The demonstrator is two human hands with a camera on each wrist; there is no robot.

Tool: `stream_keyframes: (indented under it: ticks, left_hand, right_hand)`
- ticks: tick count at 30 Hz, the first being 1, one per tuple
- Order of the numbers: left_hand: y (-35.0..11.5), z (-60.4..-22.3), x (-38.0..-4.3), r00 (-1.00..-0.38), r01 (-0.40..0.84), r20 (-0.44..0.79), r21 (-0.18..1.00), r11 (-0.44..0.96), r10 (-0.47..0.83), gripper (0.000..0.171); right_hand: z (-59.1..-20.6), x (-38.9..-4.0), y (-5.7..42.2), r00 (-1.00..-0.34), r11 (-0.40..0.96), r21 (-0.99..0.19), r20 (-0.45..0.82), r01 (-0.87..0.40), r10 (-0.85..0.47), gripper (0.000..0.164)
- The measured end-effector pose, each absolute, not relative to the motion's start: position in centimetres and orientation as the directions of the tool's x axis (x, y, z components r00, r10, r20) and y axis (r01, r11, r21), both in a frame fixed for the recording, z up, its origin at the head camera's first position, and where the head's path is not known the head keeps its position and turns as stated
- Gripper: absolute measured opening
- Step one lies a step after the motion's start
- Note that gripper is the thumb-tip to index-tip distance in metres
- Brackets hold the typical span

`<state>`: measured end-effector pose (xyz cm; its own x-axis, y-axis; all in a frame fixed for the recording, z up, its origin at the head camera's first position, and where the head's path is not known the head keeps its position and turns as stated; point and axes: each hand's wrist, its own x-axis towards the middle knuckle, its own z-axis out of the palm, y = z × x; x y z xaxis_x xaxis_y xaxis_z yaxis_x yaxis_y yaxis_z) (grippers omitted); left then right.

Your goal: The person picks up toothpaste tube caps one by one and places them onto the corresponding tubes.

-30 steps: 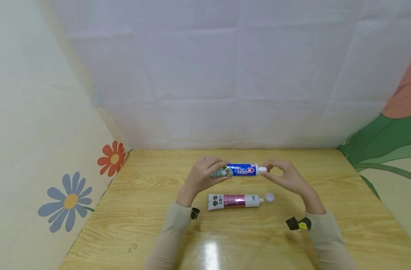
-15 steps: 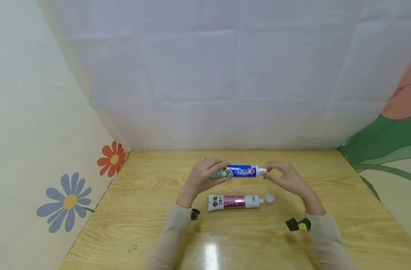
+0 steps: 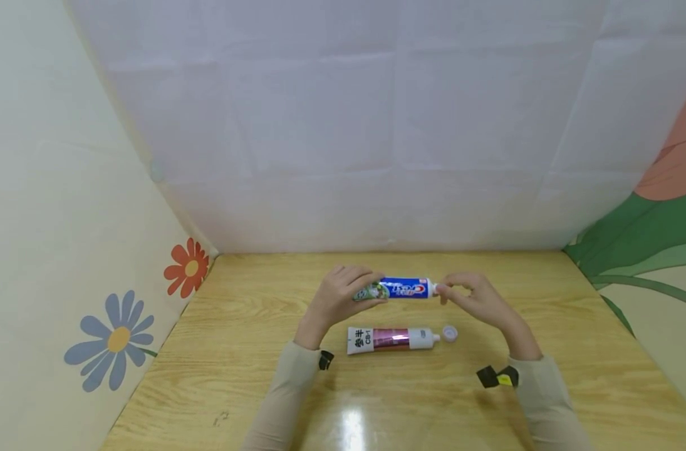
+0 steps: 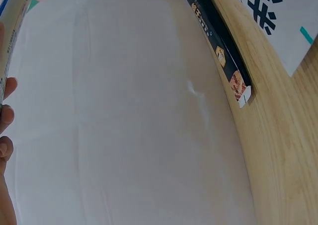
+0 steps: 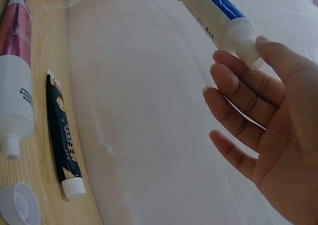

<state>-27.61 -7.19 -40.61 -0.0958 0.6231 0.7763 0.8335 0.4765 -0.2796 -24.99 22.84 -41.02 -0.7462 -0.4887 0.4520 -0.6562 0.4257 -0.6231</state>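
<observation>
Holding the blue and white toothpaste tube (image 3: 401, 288) up over the yellow wooden table (image 3: 252, 351), my left hand (image 3: 337, 297) had its fingers curled around the green tail end. My right hand (image 3: 478, 299) was at the other end, with the thumb and first finger touching the small white cap (image 5: 246, 48) and the other fingers loose and spread a little. I could not tell if the pinch on the cap was tight. I thought the cap could slip if that pinch was too soft, and it might drop and roll off across the table. If my left hand squeezed the soft tube too hard while the cap was off, paste could squirt out and make a mess. Just below, the pink and white tube (image 3: 391, 337) lay flat with its nozzle bare, and its round white lid (image 3: 450, 331) sat beside it. I worried a dropped cap could get mixed up with that lid. A thin black tube (image 5: 63, 145) lay by the wall, close to the pink one, and a bump from my wrist could knock either of them away.
</observation>
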Motion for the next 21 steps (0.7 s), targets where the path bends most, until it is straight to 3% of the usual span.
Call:
stream_keyframes:
  ticks: [9,21]
  left_hand:
    - [-7.2,-40.7,-27.6,-0.094,0.833,0.773,-0.284,0.474,0.628,0.047]
    - [-7.0,-40.6,-27.4,-0.104,0.83,0.768,-0.283,0.481,0.632,0.05]
  right_hand:
    - [-38.2,-22.9,21.9,-0.726,0.412,-0.61,0.461,-0.677,-0.51,0.029]
    - [-38.2,-22.9,22.0,-0.729,0.396,-0.627,0.457,-0.671,-0.51,0.033]
